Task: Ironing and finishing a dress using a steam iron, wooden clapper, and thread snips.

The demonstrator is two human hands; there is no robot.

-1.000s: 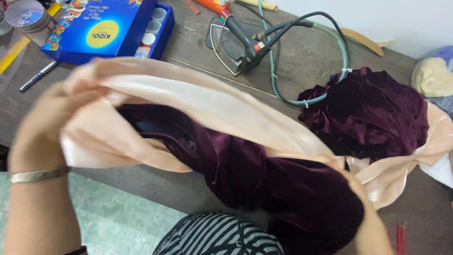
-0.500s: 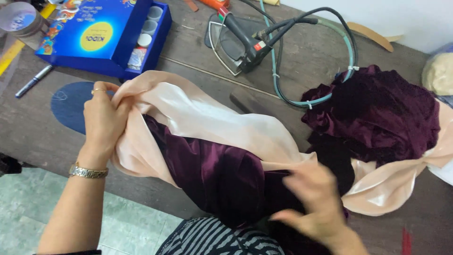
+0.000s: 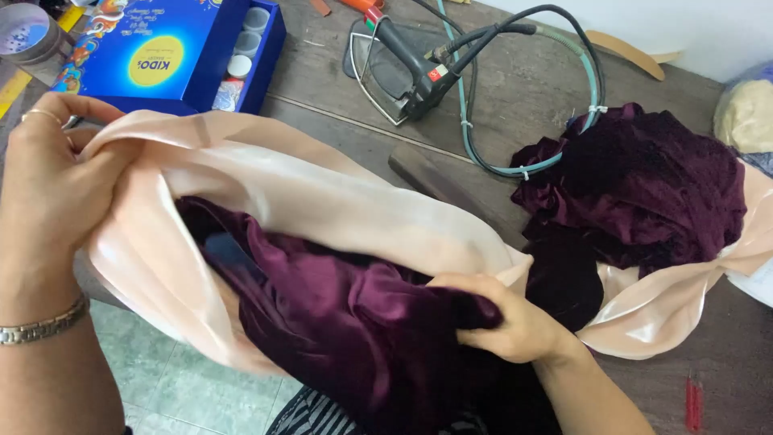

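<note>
Head view: left hand (image 3: 48,185) clamped on peach satin lining (image 3: 322,201), right hand (image 3: 503,318) pinching maroon velvet (image 3: 346,322).

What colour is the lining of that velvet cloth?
Pale peach satin lining, wrapped around dark purple velvet; clearest in the head view.

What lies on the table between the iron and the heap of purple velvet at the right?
In the head view, the iron's looped teal and black cord lies on the bare wooden table between it and the velvet heap.

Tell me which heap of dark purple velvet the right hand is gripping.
The near dark purple velvet bunch, wrapped in peach satin lining at the table edge; the right hand clutches it. The far velvet heap lies untouched by the green cord.
</note>
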